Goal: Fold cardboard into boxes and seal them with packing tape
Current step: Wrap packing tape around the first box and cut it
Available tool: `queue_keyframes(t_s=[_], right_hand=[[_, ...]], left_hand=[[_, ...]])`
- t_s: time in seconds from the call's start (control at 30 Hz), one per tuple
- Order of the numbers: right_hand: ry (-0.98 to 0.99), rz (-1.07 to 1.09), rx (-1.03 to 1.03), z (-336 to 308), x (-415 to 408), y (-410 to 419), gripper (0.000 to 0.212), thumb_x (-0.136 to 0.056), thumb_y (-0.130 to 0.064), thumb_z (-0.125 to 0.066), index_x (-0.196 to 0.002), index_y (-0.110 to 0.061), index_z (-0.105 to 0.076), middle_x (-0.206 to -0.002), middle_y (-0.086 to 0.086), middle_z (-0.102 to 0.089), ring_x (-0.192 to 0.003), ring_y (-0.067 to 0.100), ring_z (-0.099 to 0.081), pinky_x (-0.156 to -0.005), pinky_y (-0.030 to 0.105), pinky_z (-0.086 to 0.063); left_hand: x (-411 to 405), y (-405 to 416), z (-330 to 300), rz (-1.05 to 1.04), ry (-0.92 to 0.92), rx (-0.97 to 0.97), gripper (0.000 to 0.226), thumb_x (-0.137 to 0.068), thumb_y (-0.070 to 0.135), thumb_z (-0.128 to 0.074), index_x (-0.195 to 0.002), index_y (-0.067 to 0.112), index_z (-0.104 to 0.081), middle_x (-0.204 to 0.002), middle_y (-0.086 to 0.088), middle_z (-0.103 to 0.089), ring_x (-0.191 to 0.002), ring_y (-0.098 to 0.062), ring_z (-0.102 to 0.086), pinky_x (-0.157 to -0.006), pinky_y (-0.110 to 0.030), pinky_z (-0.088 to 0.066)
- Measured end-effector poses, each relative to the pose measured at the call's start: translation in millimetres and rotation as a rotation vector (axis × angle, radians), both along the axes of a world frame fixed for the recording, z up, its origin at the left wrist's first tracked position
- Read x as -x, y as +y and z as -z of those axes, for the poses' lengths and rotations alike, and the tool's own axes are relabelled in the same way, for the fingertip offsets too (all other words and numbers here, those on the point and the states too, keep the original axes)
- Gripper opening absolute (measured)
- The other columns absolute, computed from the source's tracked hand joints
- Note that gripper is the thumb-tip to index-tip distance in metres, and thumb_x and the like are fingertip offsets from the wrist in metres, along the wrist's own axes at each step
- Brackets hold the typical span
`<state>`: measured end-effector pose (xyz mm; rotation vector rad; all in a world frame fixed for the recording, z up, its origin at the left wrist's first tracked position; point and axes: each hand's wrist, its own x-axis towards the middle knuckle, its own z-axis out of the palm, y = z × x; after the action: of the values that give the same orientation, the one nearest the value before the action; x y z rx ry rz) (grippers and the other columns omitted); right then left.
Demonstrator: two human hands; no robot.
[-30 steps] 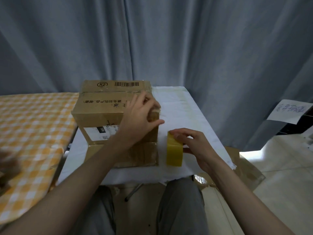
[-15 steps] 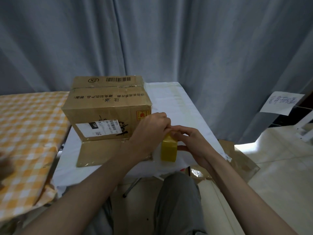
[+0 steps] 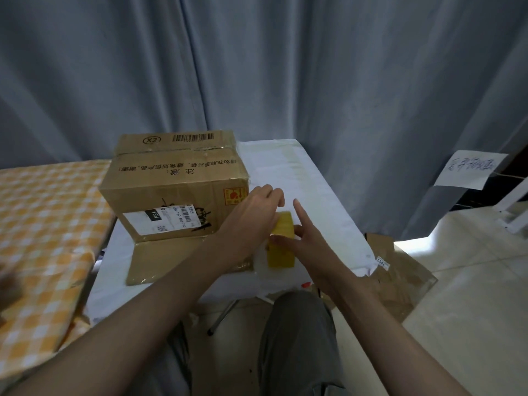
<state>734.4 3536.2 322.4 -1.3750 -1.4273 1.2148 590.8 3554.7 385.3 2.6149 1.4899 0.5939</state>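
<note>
1. Head view, the task's things: a cardboard box (image 3: 174, 187) sits on a white-covered table (image 3: 288, 172), its top flaps closed with a seam of tape across them, printed characters and a barcode on top, and a white shipping label on its near face. One flap lies flat on the table in front of the box, toward the person.
2. Head view, the tape: a yellow roll of packing tape (image 3: 281, 241) stands on edge just right of the box, near the table's front edge.
3. Head view, left hand (image 3: 251, 215): it reaches over the roll from the left, fingers curled down onto its top — whether they actually pinch the tape end I cannot tell, since the fingertips are hidden.
4. Head view, right hand (image 3: 308, 238): it holds the roll from the right side, thumb and lower fingers pressed against it, index finger pointing straight up and free.
5. Head view, surroundings: a grey curtain (image 3: 257, 67) hangs behind the table; an orange checked cloth (image 3: 43, 224) covers a surface to the left; flattened cardboard (image 3: 400, 270) lies on the floor at the right — beyond it a sheet of paper (image 3: 468, 170) with handwriting. The person's grey-trousered knees show below the table.
</note>
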Motion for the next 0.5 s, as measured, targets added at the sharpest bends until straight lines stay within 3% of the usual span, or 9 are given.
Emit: queue_keyframes(t_s=[0.1,0.2,0.27,0.33,0.43,0.5], right_hand=[[0.068,0.069,-0.041,2,3,0,0.075,-0.09,-0.029,-0.072,-0.151,-0.033,-0.029,-0.103,-0.027,-0.051,-0.085,-0.002,-0.058,-0.056,0.003,-0.046],[0.116,0.083,-0.117,4,2,-4,0.05,-0.089,-0.021,-0.074,-0.127,-0.037,-0.045,-0.109,-0.025,-0.055,-0.085,-0.006,-0.065,-0.058,0.004,-0.047],[0.158,0.098,-0.146,1,2,-6,0.037,-0.09,-0.021,-0.072,-0.116,-0.036,-0.049,-0.097,-0.028,-0.062,-0.083,-0.012,-0.064,-0.057,0.006,-0.048],[0.172,0.13,-0.146,-5,1,-6,0.024,-0.094,-0.027,-0.068,-0.109,-0.036,-0.052,-0.09,-0.027,-0.065,-0.085,0.0,-0.067,-0.055,0.006,-0.048],[0.187,0.132,-0.16,-18,-3,-3,0.013,-0.098,-0.027,-0.062,-0.107,-0.029,-0.053,-0.099,-0.01,-0.065,-0.085,0.012,-0.068,-0.057,0.012,-0.052],[0.214,0.084,-0.187,-26,-7,-5,0.015,-0.098,-0.022,-0.061,-0.109,-0.02,-0.05,-0.088,-0.006,-0.07,-0.078,0.009,-0.072,-0.057,0.015,-0.053]], left_hand=[[-2,4,-8,-0.008,0.013,0.072,0.012,-0.1,0.019,-0.053,-0.104,0.013,-0.062,-0.104,-0.002,-0.054,-0.097,-0.013,-0.05,-0.084,-0.031,-0.047],[-2,5,-15,-0.015,0.055,0.092,0.011,-0.1,0.014,-0.051,-0.101,0.01,-0.062,-0.104,-0.005,-0.056,-0.097,-0.016,-0.052,-0.085,-0.034,-0.047],[0,2,-20,-0.01,0.025,0.078,0.008,-0.099,0.01,-0.052,-0.095,0.011,-0.059,-0.102,-0.005,-0.056,-0.094,-0.016,-0.05,-0.084,-0.035,-0.046],[0,-3,-27,0.018,-0.069,0.032,0.012,-0.097,0.008,-0.053,-0.088,0.016,-0.054,-0.095,-0.002,-0.054,-0.089,-0.015,-0.048,-0.079,-0.032,-0.043],[-1,-6,-35,0.026,-0.191,-0.034,0.014,-0.093,0.006,-0.056,-0.084,0.016,-0.055,-0.089,0.0,-0.054,-0.083,-0.013,-0.047,-0.072,-0.027,-0.039],[0,1,-38,-0.044,-0.256,-0.001,0.012,-0.094,0.007,-0.056,-0.085,0.014,-0.059,-0.09,0.0,-0.056,-0.082,-0.013,-0.051,-0.073,-0.027,-0.041]])
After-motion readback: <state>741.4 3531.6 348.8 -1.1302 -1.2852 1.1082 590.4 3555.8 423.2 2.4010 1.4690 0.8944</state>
